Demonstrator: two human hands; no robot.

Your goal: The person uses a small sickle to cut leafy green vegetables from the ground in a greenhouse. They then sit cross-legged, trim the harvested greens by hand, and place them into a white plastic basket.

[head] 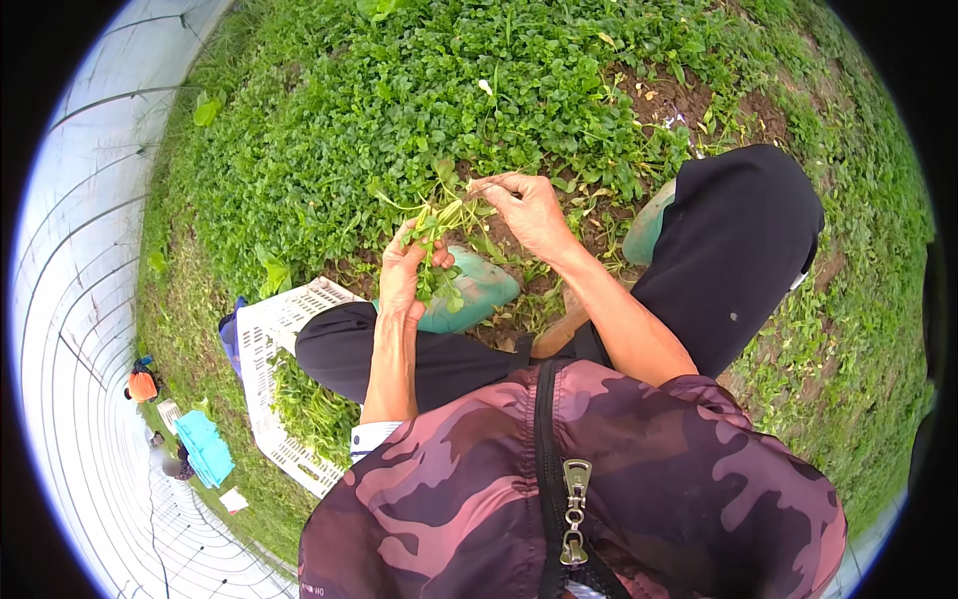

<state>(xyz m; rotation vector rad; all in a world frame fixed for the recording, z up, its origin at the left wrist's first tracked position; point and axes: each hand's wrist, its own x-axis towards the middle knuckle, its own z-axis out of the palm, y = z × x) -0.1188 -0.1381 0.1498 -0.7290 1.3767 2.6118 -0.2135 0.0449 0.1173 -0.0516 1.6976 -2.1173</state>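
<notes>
My left hand grips a small bunch of leafy greens, its leaves hanging below the fist and its pale stems and root ends pointing up and right. At those root ends, the thumb and fingertips of my right hand are pinched together on thin brownish strands. Whether these are roots or withered stems is too small to tell. Beneath both hands lies bare soil with scattered loose leaves. A dense bed of low green plants grows just beyond them.
Beside my left knee stands a white plastic crate with cut greens inside. Green boots are on my feet. Farther left are a person in orange, another person and a blue sheet, near the greenhouse's hooped film wall.
</notes>
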